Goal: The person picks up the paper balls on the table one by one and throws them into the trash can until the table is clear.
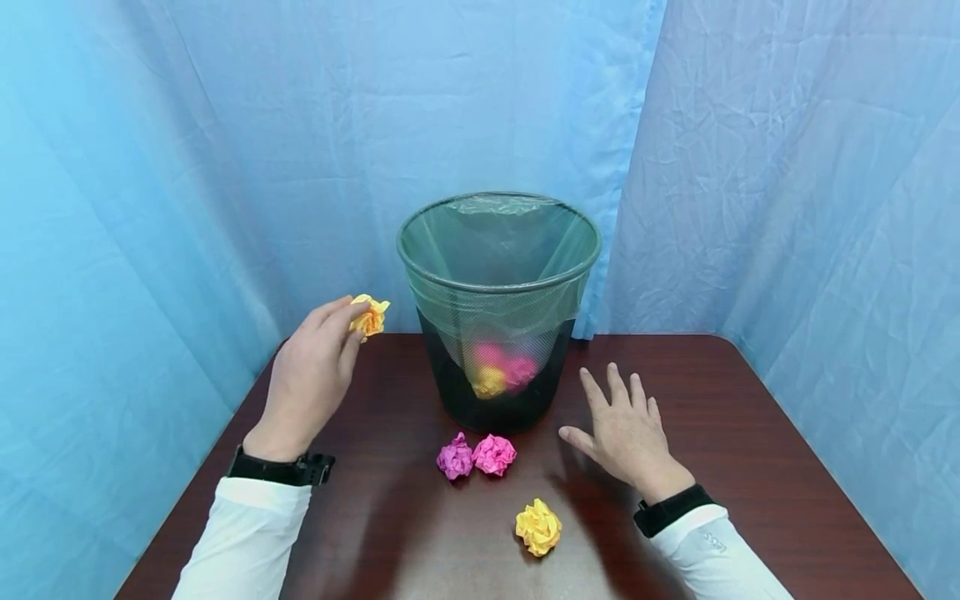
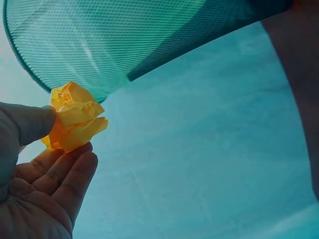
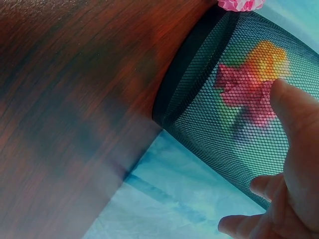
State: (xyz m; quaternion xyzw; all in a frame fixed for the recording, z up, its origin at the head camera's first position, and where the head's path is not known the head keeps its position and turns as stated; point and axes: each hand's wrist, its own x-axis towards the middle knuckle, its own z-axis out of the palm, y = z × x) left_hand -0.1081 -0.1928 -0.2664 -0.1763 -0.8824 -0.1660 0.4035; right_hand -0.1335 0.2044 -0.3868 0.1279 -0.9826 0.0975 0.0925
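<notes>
My left hand (image 1: 311, 375) pinches a crumpled yellow paper ball (image 2: 75, 119) between thumb and fingers. It is raised to the left of a mesh wastebasket (image 1: 498, 287), lower than its rim. Through the mesh of the basket show pink and yellow paper balls (image 3: 249, 82) inside a clear liner. To the right of the basket hangs my right hand (image 1: 626, 437) over the table, fingers spread, holding nothing. In front of the basket lie a purple paper ball (image 1: 455, 457) and a pink paper ball (image 1: 494, 455), side by side. Nearer me lies another yellow paper ball (image 1: 538, 527).
The dark wooden table (image 1: 750, 467) carries the basket near its far edge. Light blue curtains (image 1: 300, 150) surround the table at the back and on both sides. Each wrist wears a black band, the left band (image 1: 277, 468) with a small device.
</notes>
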